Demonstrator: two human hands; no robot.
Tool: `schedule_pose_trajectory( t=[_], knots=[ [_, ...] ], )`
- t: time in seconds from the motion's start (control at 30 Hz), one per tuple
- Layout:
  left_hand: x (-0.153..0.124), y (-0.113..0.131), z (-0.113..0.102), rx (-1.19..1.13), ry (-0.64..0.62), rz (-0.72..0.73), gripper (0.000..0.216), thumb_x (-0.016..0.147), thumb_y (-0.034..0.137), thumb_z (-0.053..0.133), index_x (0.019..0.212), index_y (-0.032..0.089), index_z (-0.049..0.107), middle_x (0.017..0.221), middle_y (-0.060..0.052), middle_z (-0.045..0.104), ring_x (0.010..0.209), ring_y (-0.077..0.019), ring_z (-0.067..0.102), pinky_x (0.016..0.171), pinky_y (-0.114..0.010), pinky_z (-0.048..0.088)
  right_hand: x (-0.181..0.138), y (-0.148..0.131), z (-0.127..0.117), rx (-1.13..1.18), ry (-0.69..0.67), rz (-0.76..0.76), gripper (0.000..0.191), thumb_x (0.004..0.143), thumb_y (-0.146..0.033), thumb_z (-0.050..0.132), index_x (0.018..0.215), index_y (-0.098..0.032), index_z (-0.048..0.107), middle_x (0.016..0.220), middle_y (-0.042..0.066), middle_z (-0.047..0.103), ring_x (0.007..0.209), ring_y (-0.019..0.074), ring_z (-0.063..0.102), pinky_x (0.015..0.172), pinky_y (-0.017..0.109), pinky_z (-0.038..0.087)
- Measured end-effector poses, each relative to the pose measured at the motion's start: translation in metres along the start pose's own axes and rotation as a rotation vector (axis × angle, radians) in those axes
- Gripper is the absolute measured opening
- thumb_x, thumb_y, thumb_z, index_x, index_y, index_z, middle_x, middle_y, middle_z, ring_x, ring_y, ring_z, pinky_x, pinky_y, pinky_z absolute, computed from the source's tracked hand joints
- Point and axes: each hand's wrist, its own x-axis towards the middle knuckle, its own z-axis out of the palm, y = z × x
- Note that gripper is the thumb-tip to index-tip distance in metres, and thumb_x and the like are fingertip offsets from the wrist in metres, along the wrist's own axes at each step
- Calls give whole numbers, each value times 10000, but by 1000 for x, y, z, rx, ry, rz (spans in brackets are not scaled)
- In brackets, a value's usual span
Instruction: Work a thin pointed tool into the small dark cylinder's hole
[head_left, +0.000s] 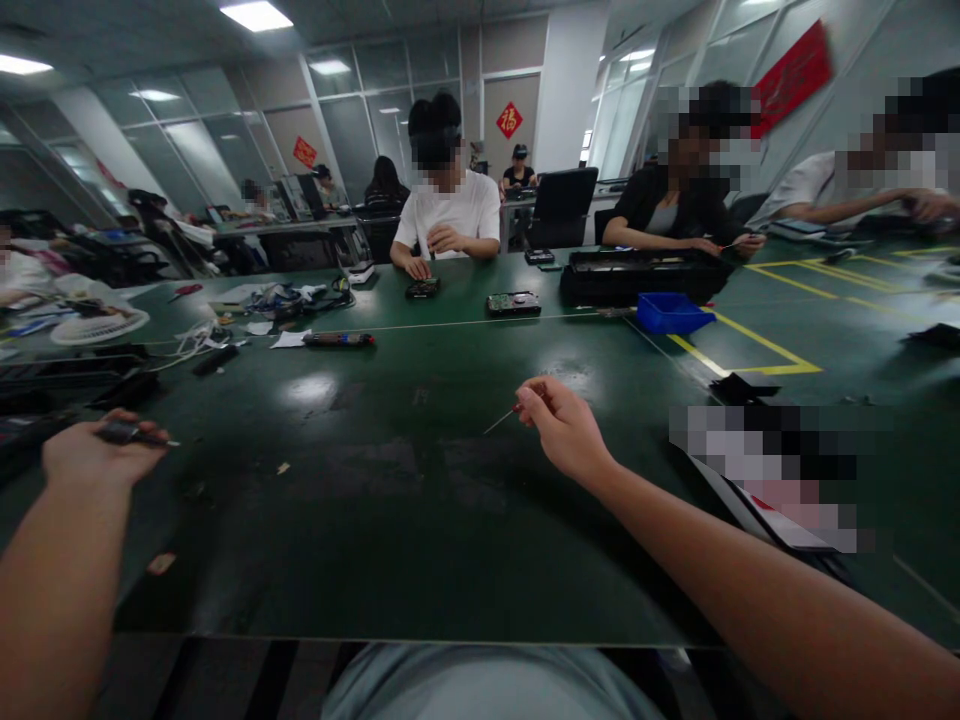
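Note:
On the left side of the table, my left hand [94, 460] is closed around a dark-handled screwdriver [129, 433] with a short bright tip pointing right. My right hand [562, 420] pinches a thin screwdriver [501, 419] right of the middle. Its slender metal shaft slants down to the left above the green tabletop [420, 560], and a bit of red handle shows at my fingers. Most of that handle is hidden in my grip. Neither tip visibly touches another object.
Across the table, a person in a white shirt [450, 215] handles a hard drive [422, 288]; another hard drive [513, 303] lies beside it. A blue tray [671, 313] and long black housing [637, 278] stand behind my right hand. Cables [289, 300] and a dark tool [339, 340] lie back left.

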Motion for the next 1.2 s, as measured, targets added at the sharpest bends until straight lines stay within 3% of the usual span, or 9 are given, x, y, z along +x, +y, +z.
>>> schedule_pose_trajectory(
  t=[0.17,0.3,0.53,0.63,0.8,0.93,1.0,1.07,1.2],
  knots=[
    [-15,-18,63,-215,-218,-111,230,886,84,281,765,136,469,680,-23,461,563,-124,406,610,-260,389,0,2,0,0,-1,-15,239,967,-414,494,919,-215,616,745,17,652,716,185,634,668,327,469],
    [-62,-22,111,-206,-490,-92,105,806,89,450,856,129,535,745,-24,512,613,-125,461,631,-281,400,0,2,-2,0,0,-16,240,968,-417,496,924,-214,616,748,17,655,715,184,636,662,324,468],
    [-163,-49,169,-111,-910,-151,378,652,119,478,1023,144,549,746,-31,532,609,-163,506,584,-285,408,1,1,-3,-16,22,-11,250,970,-425,496,925,-213,620,742,14,657,711,179,634,651,311,457],
    [-204,-69,176,-17,-1065,-36,436,703,173,487,1137,150,512,812,-34,552,664,-160,524,630,-284,416,3,2,-4,-26,68,12,275,969,-444,494,897,-211,622,709,7,642,683,174,622,633,305,441],
    [-244,-106,169,530,-1257,569,754,692,62,581,1394,189,336,1125,-86,582,900,-195,577,839,-352,466,3,-2,-6,-103,107,14,336,951,-487,513,792,-211,618,643,-9,614,589,156,560,573,297,389],
    [-249,-127,165,751,-1271,957,537,809,17,479,1325,156,433,1177,-129,601,1078,-257,577,993,-463,435,1,-5,-4,-147,82,-10,373,926,-508,557,702,-213,591,604,-17,599,554,144,533,559,294,372],
    [-246,-131,165,776,-1289,1017,405,839,31,502,1223,155,528,1159,-120,624,1095,-264,584,1003,-465,444,0,-6,-3,-156,64,-21,370,917,-510,574,695,-214,586,592,-22,589,549,142,532,559,292,374],
    [-242,-132,165,767,-1308,982,313,849,64,563,1142,170,595,1128,-97,648,1065,-255,604,965,-437,481,-1,-6,-3,-157,54,-34,363,917,-506,577,700,-214,584,596,-22,589,554,142,536,561,292,377],
    [-230,-130,167,664,-1319,965,294,837,88,652,1107,203,665,1155,-59,670,1091,-231,614,1006,-409,473,-3,-5,-3,-98,70,-53,319,937,-476,554,760,-214,596,627,-15,604,567,145,551,561,292,398]
  ],
)
